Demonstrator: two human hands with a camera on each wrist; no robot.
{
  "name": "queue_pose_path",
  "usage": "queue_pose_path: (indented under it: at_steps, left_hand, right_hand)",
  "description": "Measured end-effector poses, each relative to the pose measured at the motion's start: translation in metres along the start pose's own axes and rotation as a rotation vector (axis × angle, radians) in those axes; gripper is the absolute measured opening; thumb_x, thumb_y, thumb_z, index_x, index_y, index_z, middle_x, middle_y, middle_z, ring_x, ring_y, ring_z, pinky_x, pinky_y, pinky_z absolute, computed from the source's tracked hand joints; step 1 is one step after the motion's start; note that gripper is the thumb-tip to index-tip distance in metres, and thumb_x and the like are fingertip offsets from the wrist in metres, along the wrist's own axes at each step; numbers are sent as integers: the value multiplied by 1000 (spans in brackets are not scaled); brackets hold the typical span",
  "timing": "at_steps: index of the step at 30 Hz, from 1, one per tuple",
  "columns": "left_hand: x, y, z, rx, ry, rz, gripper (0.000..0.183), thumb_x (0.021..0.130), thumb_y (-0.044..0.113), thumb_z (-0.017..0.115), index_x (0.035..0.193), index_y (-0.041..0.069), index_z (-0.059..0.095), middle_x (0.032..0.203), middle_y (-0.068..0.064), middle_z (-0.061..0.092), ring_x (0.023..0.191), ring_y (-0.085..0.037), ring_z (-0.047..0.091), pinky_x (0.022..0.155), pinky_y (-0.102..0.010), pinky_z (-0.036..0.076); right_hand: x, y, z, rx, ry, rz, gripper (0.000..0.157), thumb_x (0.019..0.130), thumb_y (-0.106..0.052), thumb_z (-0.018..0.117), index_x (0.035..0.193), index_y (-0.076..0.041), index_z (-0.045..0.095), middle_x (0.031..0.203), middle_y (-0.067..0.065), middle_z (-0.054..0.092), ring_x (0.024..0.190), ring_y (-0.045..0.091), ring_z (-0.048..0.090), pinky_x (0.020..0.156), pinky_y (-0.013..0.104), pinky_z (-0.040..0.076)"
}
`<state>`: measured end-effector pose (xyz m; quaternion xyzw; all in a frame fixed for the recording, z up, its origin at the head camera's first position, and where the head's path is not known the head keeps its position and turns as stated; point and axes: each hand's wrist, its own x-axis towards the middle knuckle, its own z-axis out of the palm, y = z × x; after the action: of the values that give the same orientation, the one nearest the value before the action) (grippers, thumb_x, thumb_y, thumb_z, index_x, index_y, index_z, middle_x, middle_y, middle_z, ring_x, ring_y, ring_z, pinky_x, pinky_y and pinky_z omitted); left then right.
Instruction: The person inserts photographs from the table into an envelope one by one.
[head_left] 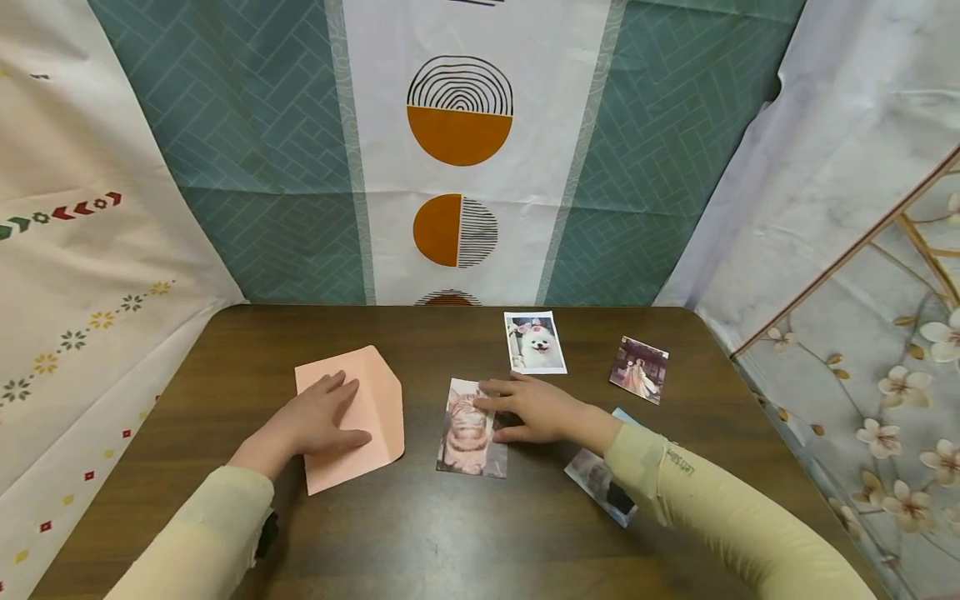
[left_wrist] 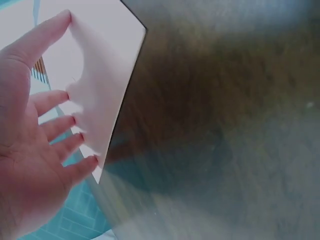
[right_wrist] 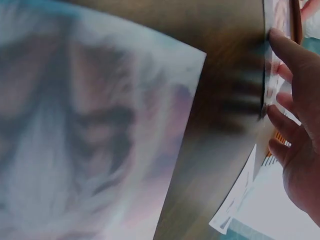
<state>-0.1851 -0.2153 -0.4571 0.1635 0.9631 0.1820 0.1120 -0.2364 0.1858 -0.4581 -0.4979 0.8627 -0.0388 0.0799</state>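
Note:
My left hand [head_left: 311, 418] rests on a pink envelope [head_left: 386, 400] at the left of the table, its flap unfolded toward the right. In the left wrist view the fingertips touch the paper and the thumb is spread apart from the fingers. Near the table's middle, my right hand [head_left: 546, 408] touches a cat photo [head_left: 463, 437] along its right side, fingers extended over it. The right wrist view shows those fingertips at the photo's edge. Part of the cat's face is covered by the hand.
A white-bordered dog photo [head_left: 538, 346] lies behind the right hand. Farther right is a small photo of a figure in a long dress [head_left: 639, 371]. Another photo [head_left: 596, 483] lies partly hidden beneath the right forearm. Patterned cloths [head_left: 285, 167] hang around the brown table [head_left: 420, 533].

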Motion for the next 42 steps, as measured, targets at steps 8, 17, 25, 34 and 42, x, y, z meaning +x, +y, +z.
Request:
queue_pose_path:
  at_steps: [8,17,25,34,42]
  left_hand:
    - [4,1,-2,4,3,35,96,86,53,83,155,-4,49,165,-34,36,152,-55,32,117,-70,33]
    - [2,23,-7,3,-37,-115,107,92,61,73,158,-14,35,162,-44,27,147,-67,29,111,-78,32]
    - [5,24,-2,29,-33,-140,106,95,61,69,158,-16,32,164,-43,25,150,-64,25,112,-79,30]
    - [7,11,-1,-6,-20,-88,105,93,59,72,160,-12,34,167,-39,23,153,-60,23,115,-78,26]
    - [11,6,-3,-12,-9,-21,102,90,57,78,160,-6,40,167,-35,28,154,-56,24,114,-81,23]
  right_hand:
    - [0,3,0,124,79,44,62,101,-40,73,154,-12,58,161,17,51,147,37,50,118,52,42]
    - [-9,20,-4,142,250,196,49,102,-34,73,141,-6,67,135,14,68,127,33,63,110,50,49]
    - [-13,31,2,128,297,307,55,100,-40,75,140,-3,66,135,18,65,130,38,60,111,53,47]
    - [2,25,6,131,328,327,44,98,-38,78,125,-4,70,122,15,68,119,35,64,107,52,49]
    - [9,23,12,92,323,333,44,97,-39,79,122,-3,70,118,14,68,114,35,65,107,52,48]
